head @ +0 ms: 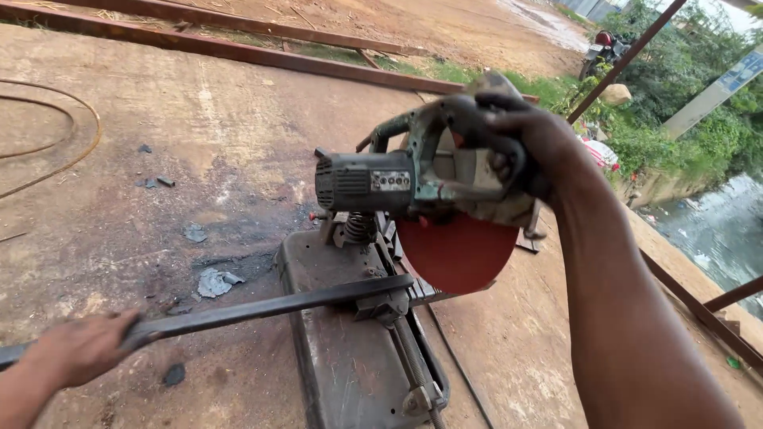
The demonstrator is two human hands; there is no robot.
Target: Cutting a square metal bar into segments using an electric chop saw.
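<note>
While right hand (520, 147) clenched saw handle (457, 119), left hand (79, 345) gripped steel bar (270, 306); best kept flat, disc (457, 254) lowered slowly.

1. Right hand (520, 147): bare, at the right end of the saw (366, 181). Knuckles and finger backs face the camera.
2. Right forearm (628, 318): bare from wrist to elbow region, right of and below the saw. No sleeve edge falls within view. It appears large, being close to the camera.
3. Left hand (79, 345): bare, well to the lower left of the saw. Its back looks dusty and matte.
4. Left forearm (16, 397): bare, lower left of the saw. Only a short length shows at the picture corner.
</note>
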